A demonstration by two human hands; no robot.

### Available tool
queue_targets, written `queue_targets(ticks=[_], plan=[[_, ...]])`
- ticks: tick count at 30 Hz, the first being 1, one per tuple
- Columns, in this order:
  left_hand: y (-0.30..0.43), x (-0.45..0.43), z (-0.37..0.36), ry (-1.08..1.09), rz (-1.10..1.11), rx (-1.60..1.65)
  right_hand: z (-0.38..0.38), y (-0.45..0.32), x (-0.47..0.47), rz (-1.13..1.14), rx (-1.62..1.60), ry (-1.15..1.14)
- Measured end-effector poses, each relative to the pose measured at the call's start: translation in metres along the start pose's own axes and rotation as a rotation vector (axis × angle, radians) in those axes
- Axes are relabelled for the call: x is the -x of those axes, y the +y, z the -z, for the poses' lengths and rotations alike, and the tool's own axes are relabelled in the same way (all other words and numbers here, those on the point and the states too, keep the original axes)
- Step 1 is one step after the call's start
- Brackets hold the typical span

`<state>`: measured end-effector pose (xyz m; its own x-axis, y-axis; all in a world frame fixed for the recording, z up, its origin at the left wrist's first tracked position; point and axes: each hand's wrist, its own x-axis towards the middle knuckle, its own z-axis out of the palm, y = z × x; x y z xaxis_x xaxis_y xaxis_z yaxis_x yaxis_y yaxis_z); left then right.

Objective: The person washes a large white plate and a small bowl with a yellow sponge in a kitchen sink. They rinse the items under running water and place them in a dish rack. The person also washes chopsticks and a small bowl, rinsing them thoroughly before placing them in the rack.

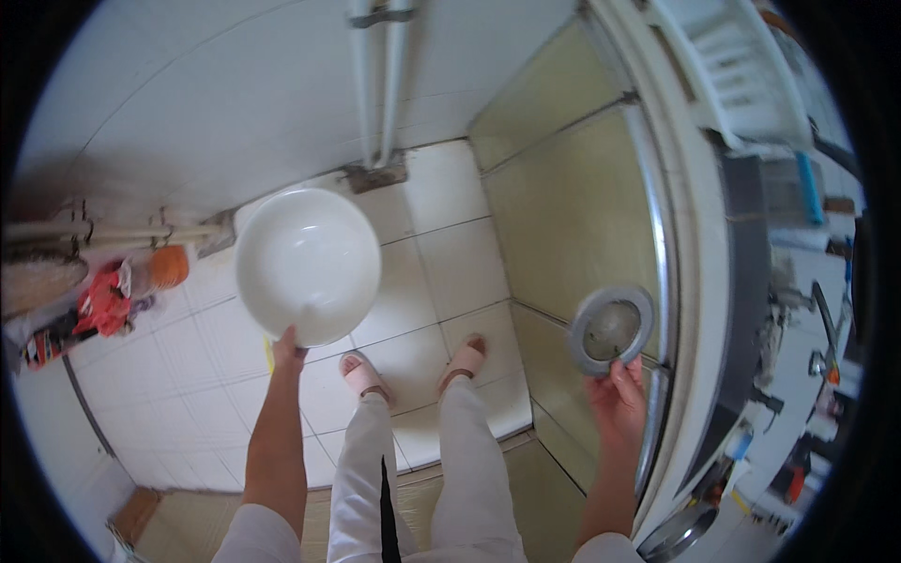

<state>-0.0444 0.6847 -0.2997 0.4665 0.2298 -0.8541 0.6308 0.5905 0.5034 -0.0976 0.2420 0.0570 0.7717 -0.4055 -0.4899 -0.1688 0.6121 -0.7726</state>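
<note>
A large round white basin (307, 264) is held out over the tiled floor by my left hand (288, 352), its thumb on the near rim and the fingers hidden beneath. The inside of the basin looks bare and shiny. On the right, my right hand (619, 387) grips the lower edge of a round drain strainer (584, 338) with a wide grey rim. Small dark bits lie in its mesh-like centre. The strainer is in front of the yellowish cabinet doors, apart from the basin.
Two white pipes (380, 91) run down the wall to the floor. Bagged items and an orange-lidded jar (169, 267) stand at the left. A counter with a sink, a faucet (823, 317) and a white rack (746, 77) is on the right. Pink slippers (362, 373) are below.
</note>
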Motion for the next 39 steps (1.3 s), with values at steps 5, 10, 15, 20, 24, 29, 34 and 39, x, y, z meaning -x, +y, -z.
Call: queue_targets(ticks=[5, 10, 15, 20, 24, 29, 34, 39], plan=[[0.012, 0.047, -0.018, 0.240, 0.166, -0.169, -0.003, -0.042, 0.027, 0.025, -0.078, -0.001], [0.013, 0.127, -0.010, 0.128, 0.160, -0.259, 0.013, -0.120, 0.074, 0.204, -0.161, 0.196], [0.046, 0.222, -0.026, -0.006, 0.077, -0.347, 0.114, -0.194, 0.092, 0.452, -0.090, 0.449], [0.073, 0.317, -0.090, -0.231, 0.013, -0.434, 0.218, -0.212, 0.046, 0.393, 0.118, 0.614], [0.072, 0.376, -0.156, -0.487, -0.036, -0.459, 0.251, -0.183, -0.020, 0.081, 0.150, 0.500], [0.052, 0.469, -0.266, -0.739, -0.143, -0.679, 0.265, -0.131, -0.078, -0.166, 0.548, 0.468], [0.032, 0.519, -0.345, -0.956, -0.266, -0.967, 0.280, -0.105, -0.087, -0.156, 1.391, 0.283], [0.009, 0.538, -0.410, -1.184, -0.310, -1.183, 0.256, -0.130, -0.071, 0.270, 1.712, 0.314]])
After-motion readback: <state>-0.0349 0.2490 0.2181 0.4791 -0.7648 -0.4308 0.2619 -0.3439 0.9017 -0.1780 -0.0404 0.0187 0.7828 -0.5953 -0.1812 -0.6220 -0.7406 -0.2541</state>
